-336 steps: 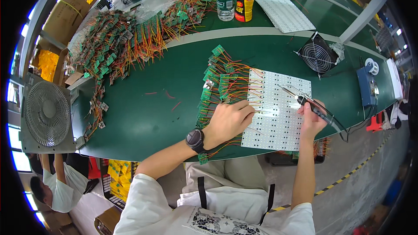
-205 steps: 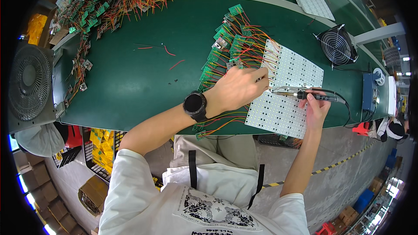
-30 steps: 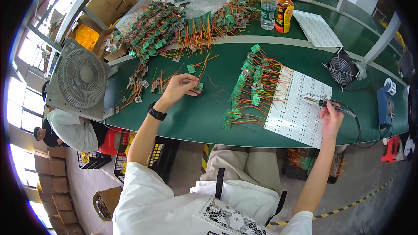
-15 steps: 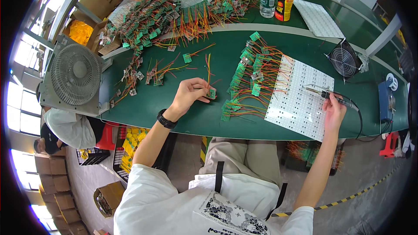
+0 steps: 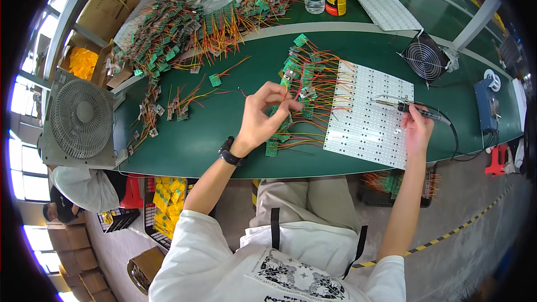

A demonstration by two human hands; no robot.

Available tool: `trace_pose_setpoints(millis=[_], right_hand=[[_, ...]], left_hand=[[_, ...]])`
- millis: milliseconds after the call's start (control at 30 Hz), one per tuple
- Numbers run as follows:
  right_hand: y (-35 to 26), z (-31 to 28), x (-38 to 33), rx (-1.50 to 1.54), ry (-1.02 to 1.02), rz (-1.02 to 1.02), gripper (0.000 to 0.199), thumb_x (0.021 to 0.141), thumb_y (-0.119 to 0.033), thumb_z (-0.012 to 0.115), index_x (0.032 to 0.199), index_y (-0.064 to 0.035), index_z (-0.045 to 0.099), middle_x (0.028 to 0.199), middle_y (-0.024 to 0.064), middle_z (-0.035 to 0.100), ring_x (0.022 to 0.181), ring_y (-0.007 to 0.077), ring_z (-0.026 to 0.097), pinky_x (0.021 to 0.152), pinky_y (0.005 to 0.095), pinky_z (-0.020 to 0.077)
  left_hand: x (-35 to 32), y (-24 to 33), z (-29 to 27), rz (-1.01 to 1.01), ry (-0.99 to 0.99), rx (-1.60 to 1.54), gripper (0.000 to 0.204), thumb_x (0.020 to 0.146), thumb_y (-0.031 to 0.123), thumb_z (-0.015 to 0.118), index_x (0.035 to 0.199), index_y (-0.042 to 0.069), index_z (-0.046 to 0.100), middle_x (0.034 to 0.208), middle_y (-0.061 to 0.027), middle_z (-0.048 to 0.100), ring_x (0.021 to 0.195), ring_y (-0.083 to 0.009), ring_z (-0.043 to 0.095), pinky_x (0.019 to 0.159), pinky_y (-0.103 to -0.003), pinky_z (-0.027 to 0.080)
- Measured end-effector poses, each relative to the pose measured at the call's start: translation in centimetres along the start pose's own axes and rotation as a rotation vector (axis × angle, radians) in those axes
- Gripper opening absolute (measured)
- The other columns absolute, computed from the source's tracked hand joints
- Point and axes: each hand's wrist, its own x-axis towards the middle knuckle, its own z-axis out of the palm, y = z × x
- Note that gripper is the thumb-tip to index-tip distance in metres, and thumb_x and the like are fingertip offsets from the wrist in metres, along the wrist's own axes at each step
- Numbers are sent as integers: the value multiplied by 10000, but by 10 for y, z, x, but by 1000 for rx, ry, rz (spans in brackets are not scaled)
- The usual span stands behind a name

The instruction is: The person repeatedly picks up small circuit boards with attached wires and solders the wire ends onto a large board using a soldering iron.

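While my left hand pinches a small green circuit board with orange wires between thumb and fingertips, I bring it to the left edge of the white panel, where the other wired boards already lie in a row. My right hand is closed around the soldering iron, with the tip resting above the panel, I think so that it is ready near the joint and away from my fingers. The big heap of loose boards lies far left on the green desk. Half a second ago my left hand was more to the left, well apart from the row; now it is at the row.
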Motion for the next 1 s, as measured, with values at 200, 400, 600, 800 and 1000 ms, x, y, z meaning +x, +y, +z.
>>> trace_pose_setpoints(millis=[200, 400, 600, 800, 1000], right_hand=[[2, -7, 2, -22, -54, 8, 165, 877, -92, 663, 994, 20, 634, 814, 57, 636, 618, 115, 577, 514, 266, 430], [3, -4, 2, -30, -3, 7, 180, 873, -84, 661, 1003, 36, 628, 719, 92, 633, 537, 140, 546, 503, 260, 395], [4, -4, 2, -16, 46, -25, 140, 882, -53, 640, 999, 23, 626, 840, 94, 658, 581, 143, 563, 510, 274, 418], [9, -2, 9, 50, 66, -53, 120, 890, -17, 621, 1008, 3, 605, 939, 104, 671, 622, 139, 579, 513, 267, 427], [9, -5, 7, 90, 123, -84, 123, 896, -10, 613, 1018, -8, 603, 965, 94, 666, 683, 128, 580, 531, 256, 436]], left_hand=[[35, 2, 38, 71, -50, -77, 132, 963, 64, 573, 1041, -43, 569, 913, -142, 729, 899, -177, 706, 780, -271, 560], [58, 4, 59, 121, -97, -88, 189, 975, 54, 542, 1123, -55, 586, 938, -121, 729, 839, -189, 714, 768, -295, 572], [65, 9, 70, 68, -317, -258, 135, 951, 56, 584, 1025, -55, 603, 837, -100, 701, 705, -132, 687, 657, -253, 559], [62, 4, 62, -91, -464, -447, 84, 944, 36, 564, 975, -42, 563, 767, -94, 663, 626, -121, 664, 539, -239, 516], [69, -2, 53, 1, -332, -445, 150, 951, 105, 567, 968, -44, 558, 754, -98, 653, 583, -126, 641, 511, -258, 494]])
